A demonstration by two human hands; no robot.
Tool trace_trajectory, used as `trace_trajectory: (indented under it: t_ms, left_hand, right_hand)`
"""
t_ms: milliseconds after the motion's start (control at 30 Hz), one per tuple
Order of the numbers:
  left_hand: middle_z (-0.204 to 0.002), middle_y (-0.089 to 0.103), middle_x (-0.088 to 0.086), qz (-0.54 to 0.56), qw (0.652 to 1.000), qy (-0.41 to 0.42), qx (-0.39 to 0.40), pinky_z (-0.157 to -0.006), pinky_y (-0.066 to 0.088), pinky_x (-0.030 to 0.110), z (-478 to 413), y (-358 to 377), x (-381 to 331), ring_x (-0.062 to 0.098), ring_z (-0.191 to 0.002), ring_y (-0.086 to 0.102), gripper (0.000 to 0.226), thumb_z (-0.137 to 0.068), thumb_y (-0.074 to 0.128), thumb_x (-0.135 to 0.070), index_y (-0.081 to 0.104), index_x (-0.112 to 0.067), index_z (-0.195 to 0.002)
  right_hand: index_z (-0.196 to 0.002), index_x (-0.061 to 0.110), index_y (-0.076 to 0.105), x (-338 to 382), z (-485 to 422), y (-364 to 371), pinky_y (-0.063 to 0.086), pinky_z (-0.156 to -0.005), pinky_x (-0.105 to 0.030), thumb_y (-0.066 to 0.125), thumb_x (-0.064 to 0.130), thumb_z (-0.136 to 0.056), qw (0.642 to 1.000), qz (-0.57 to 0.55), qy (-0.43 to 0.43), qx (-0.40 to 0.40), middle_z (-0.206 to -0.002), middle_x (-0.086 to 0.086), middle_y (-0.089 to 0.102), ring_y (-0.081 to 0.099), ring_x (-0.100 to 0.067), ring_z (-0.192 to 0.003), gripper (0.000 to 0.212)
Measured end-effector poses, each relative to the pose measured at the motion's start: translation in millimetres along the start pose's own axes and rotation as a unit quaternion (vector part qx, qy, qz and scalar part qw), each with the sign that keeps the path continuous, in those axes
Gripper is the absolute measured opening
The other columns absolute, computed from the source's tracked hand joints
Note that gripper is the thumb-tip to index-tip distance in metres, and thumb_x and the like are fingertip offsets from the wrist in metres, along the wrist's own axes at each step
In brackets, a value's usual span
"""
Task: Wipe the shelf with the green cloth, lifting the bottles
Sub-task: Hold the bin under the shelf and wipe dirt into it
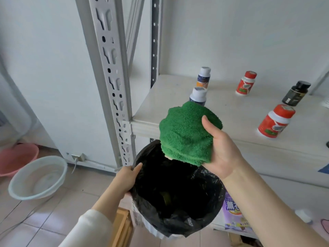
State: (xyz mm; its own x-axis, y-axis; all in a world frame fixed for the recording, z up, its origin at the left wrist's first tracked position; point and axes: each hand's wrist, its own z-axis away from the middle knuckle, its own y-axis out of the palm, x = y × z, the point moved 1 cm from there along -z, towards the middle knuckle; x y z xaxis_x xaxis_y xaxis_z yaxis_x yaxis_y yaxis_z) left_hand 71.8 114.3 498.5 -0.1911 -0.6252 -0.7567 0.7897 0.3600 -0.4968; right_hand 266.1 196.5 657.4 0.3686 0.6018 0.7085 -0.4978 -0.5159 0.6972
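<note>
My right hand (220, 148) grips the bunched green cloth (187, 132), held in the air over a bin lined with a black bag (178, 202), just in front of the shelf's front edge. My left hand (127, 177) holds the bin's left rim. On the pale shelf board (231, 107) stand several bottles: two dark blue ones with white caps (203, 77) (198, 95), the nearer one partly hidden by the cloth, two red ones (246, 83) (275, 121), and a black one (296, 93) at the right.
A grey slotted upright (112, 77) of the rack rises left of the shelf. On the tiled floor at the left sit a clear basin (38, 177) and a pink basin (17, 158). A purple packet (233, 214) lies below the shelf beside the bin.
</note>
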Motion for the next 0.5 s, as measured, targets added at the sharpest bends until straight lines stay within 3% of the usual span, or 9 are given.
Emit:
trace_trajectory:
  t_ms: [100, 200, 300, 433, 500]
  left_hand:
    - [-0.099, 0.066, 0.023, 0.003, 1.0, -0.001, -0.022, -0.079, 0.048, 0.035, -13, 2, -8, 0.033, -0.094, 0.063, 0.057, -0.09, 0.043, -0.05, 0.057, 0.005, -0.09]
    - [-0.082, 0.062, 0.017, 0.015, 1.0, -0.003, -0.023, -0.066, 0.043, 0.033, -22, 2, -16, 0.029, -0.078, 0.06, 0.055, -0.09, 0.041, -0.05, 0.055, 0.003, -0.083]
    - [-0.075, 0.054, 0.013, 0.023, 0.999, -0.005, -0.024, -0.064, 0.038, 0.032, -31, -1, -22, 0.025, -0.072, 0.054, 0.05, -0.09, 0.041, -0.05, 0.049, -0.003, -0.074]
    - [-0.086, 0.061, 0.014, 0.029, 0.999, -0.003, -0.021, -0.073, 0.045, 0.033, -40, -11, -27, 0.029, -0.083, 0.062, 0.06, -0.088, 0.042, -0.053, 0.056, 0.004, -0.091]
    - [-0.093, 0.065, 0.016, 0.025, 1.0, -0.001, -0.017, -0.083, 0.05, 0.036, -42, -17, -29, 0.03, -0.087, 0.063, 0.06, -0.088, 0.042, -0.055, 0.056, 0.002, -0.095]
  right_hand:
    - [-0.109, 0.01, 0.067, 7, -35, 8, 0.051, -0.088, -0.044, 0.039, 0.035, -0.089, 1.0, 0.005, -0.005, 0.005, -0.113, -0.011, 0.068, 0.065, -0.025, -0.103, 0.043]
    - [-0.124, 0.007, 0.051, 16, -72, 18, 0.043, -0.098, -0.051, 0.038, 0.034, -0.094, 0.999, -0.023, -0.035, -0.03, -0.129, -0.015, 0.055, 0.051, -0.032, -0.121, 0.042]
    - [-0.102, 0.01, 0.058, 33, -104, 34, 0.041, -0.098, -0.052, 0.039, 0.031, -0.095, 0.993, -0.031, -0.093, -0.063, -0.107, -0.012, 0.061, 0.057, -0.031, -0.105, 0.029]
    - [-0.079, 0.013, 0.056, 67, -142, 56, 0.048, -0.091, -0.047, 0.049, 0.028, -0.092, 0.968, -0.003, -0.177, -0.175, -0.081, -0.005, 0.06, 0.06, -0.023, -0.078, 0.021]
    - [-0.086, 0.014, 0.058, 87, -163, 61, 0.05, -0.091, -0.041, 0.052, 0.029, -0.09, 0.942, 0.079, -0.199, -0.26, -0.077, 0.001, 0.056, 0.059, -0.022, -0.081, 0.017]
